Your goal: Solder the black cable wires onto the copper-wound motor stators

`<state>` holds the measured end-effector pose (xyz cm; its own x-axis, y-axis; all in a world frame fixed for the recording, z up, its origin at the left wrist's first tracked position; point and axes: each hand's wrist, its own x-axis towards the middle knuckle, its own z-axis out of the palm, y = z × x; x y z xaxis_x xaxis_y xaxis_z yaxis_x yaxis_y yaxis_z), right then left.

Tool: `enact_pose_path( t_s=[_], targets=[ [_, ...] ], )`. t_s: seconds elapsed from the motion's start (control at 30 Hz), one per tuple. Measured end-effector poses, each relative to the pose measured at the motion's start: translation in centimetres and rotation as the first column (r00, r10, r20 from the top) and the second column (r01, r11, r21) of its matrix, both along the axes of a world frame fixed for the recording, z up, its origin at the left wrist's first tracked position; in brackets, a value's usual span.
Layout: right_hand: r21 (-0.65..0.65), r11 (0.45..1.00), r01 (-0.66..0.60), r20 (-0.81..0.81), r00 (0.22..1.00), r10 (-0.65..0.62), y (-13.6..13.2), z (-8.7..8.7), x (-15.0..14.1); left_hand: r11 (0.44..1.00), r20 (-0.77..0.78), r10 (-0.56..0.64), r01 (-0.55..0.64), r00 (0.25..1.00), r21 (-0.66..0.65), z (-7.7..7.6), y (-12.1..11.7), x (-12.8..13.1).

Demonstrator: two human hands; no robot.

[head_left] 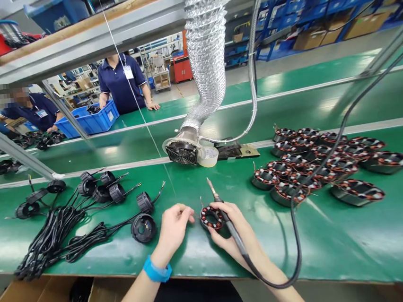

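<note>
Left hand (173, 227): just left of the wound ring (204, 216); thumb and forefinger draw close together, a pose suited to something fine; whether anything lies between them, I cannot tell
Right hand (244, 230): at the ring's right; holds the soldering iron (232, 228) while the thumb touches the ring, probably to steady it
Wound ring: between both hands, over the green surface (321, 248); whether it rests or is lifted, I cannot tell
Iron's tip: points away past the ring, likely to keep heat off the skin
Cord (297, 246): loops right of the ring, crossing before the other rings (282, 199); its slack could snag
Other rings: clustered right of the wound ring and farther off, seemingly for easy reach
Black cables (48, 232): left of the ring, past the left hand, bundled perhaps against tangling
Fan (183, 153): beyond the ring, under a silver duct (207, 41); presumably draws fumes
Co-worker (122, 85): far beyond the ring, leftward, beside a blue bin (94, 123)
</note>
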<state>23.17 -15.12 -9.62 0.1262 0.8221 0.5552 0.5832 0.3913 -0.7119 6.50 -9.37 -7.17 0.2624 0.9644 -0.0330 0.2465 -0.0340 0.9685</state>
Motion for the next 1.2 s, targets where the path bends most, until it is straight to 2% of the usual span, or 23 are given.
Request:
enact_pose_path(
  t_s=[0.1, 0.2, 0.3, 0.37, 0.43, 0.5, 0.57, 0.67, 0.77, 0.87, 0.93, 0.97, 1.03, 1.1, 1.17, 1.2],
  targets=[
    [-0.030, 1.000, -0.003, -0.005, 1.000, 0.002, -0.3, -0.7, 0.3, 0.998, -0.097, -0.064, 0.062, 0.993, -0.021, 0.3, -1.5, -1.5],
    [-0.057, 0.998, 0.022, -0.013, 1.000, -0.023, -0.2, -1.2, 0.1, 0.992, -0.055, -0.122, 0.120, 0.991, -0.042, 0.8, -2.0, -1.3],
    [-0.070, 0.995, -0.066, -0.041, 0.997, 0.063, 0.1, -1.0, -0.1, 0.958, 0.049, -0.272, 0.275, 0.961, -0.080, 1.5, -1.3, -0.7],
    [-0.074, 0.988, -0.133, -0.062, 0.990, 0.128, 0.3, -0.8, -0.1, 0.940, 0.013, -0.332, 0.332, 0.943, -0.076, 1.9, -0.7, -0.6],
    [-0.079, 0.985, -0.152, -0.074, 0.987, 0.146, 0.4, -0.6, -0.1, 0.967, -0.122, -0.246, 0.251, 0.962, 0.035, 2.1, 0.0, -0.8],
    [-0.081, 0.985, -0.153, -0.080, 0.986, 0.146, 0.4, -0.6, -0.1, 0.962, -0.272, -0.125, 0.184, 0.954, 0.203, 2.2, 0.5, -1.1],
    [-0.081, 0.985, -0.151, -0.083, 0.986, 0.144, 0.3, -0.7, -0.1, 0.913, -0.412, -0.101, 0.249, 0.905, 0.323, 2.4, 0.6, -1.4],
    [-0.079, 0.989, -0.125, -0.096, 0.988, 0.118, 0.1, -0.8, 0.0, 0.837, -0.605, -0.096, 0.393, 0.790, 0.381, 2.4, 0.2, -1.6],
    [-0.077, 0.992, -0.101, -0.107, 0.990, 0.092, 0.0, -0.9, 0.1, 0.763, -0.744, 0.003, 0.479, 0.668, 0.434, 1.9, -0.5, -1.8],
    [-0.081, 0.992, -0.097, -0.105, 0.991, 0.088, 0.0, -1.0, 0.2, 0.664, -0.824, 0.116, 0.573, 0.555, 0.480, 0.7, -1.1, -2.0],
    [-0.078, 0.992, -0.100, -0.102, 0.991, 0.092, 0.0, -1.0, 0.2, 0.607, -0.835, 0.149, 0.618, 0.529, 0.500, 0.1, -1.2, -2.2],
    [-0.076, 0.992, -0.104, -0.101, 0.990, 0.097, 0.0, -1.0, 0.3, 0.597, -0.826, 0.143, 0.618, 0.546, 0.512, 0.1, -1.2, -2.2],
    [-0.081, 0.989, -0.121, -0.103, 0.988, 0.112, 0.0, -0.9, 0.3, 0.635, -0.767, 0.087, 0.558, 0.635, 0.534, 0.4, -0.9, -2.0],
    [-0.093, 0.986, -0.141, -0.109, 0.985, 0.131, 0.0, -0.7, 0.4, 0.743, -0.648, -0.012, 0.440, 0.761, 0.503, 1.3, -0.3, -1.4],
    [-0.100, 0.980, -0.171, -0.117, 0.980, 0.159, 0.0, -0.5, 0.5, 0.876, -0.474, -0.145, 0.335, 0.869, 0.347, 2.5, 0.6, -0.5],
    [-0.099, 0.977, -0.186, -0.121, 0.977, 0.174, 0.1, -0.5, 0.5, 0.922, -0.380, -0.210, 0.311, 0.901, 0.230, 3.0, 1.1, 0.0]
  ],
)
